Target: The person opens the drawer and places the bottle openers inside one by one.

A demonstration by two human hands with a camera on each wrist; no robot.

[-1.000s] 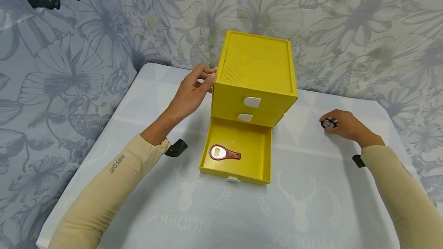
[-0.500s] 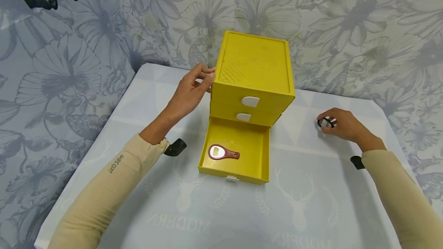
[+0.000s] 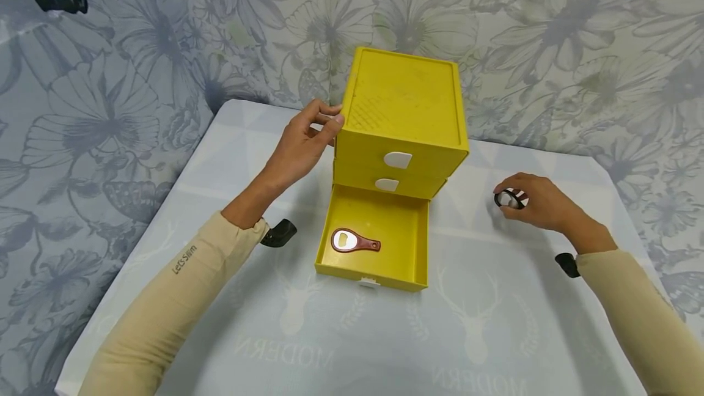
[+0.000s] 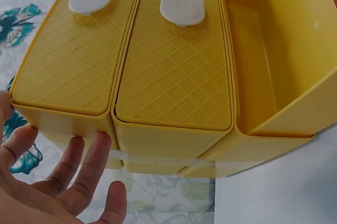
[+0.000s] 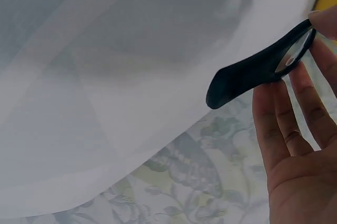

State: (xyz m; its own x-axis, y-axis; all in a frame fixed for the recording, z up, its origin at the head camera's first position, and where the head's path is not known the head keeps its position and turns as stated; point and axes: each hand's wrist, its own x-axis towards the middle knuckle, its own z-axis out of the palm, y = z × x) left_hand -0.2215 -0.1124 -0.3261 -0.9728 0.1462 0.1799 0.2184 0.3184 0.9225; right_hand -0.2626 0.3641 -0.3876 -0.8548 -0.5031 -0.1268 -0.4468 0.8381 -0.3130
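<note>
A yellow drawer cabinet [image 3: 404, 102] stands on the table with its bottom drawer [image 3: 396, 261] pulled out. Inside that drawer lies a red-handled bottle opener [image 3: 354, 241]. My left hand [image 3: 299, 142] rests its fingertips against the cabinet's left side; in the left wrist view its fingers [image 4: 95, 155] are spread and fairly straight. To the right, my right hand [image 3: 541, 203] pinches a black tool [image 5: 239, 79] by its black-rimmed, shiny oval head, above the table. The tool's blunt handle points away from the fingers in the right wrist view; its exact kind is unclear.
The two upper drawers, with white pull tabs [image 3: 398, 160], are closed. A pale printed cloth covers the table [image 3: 484, 298]. Flower-patterned wall covering [image 3: 264, 29] rises behind and at the left.
My right hand has shifted slightly left, and the tool's round head has tilted more into sight. My left hand stays against the cabinet.
</note>
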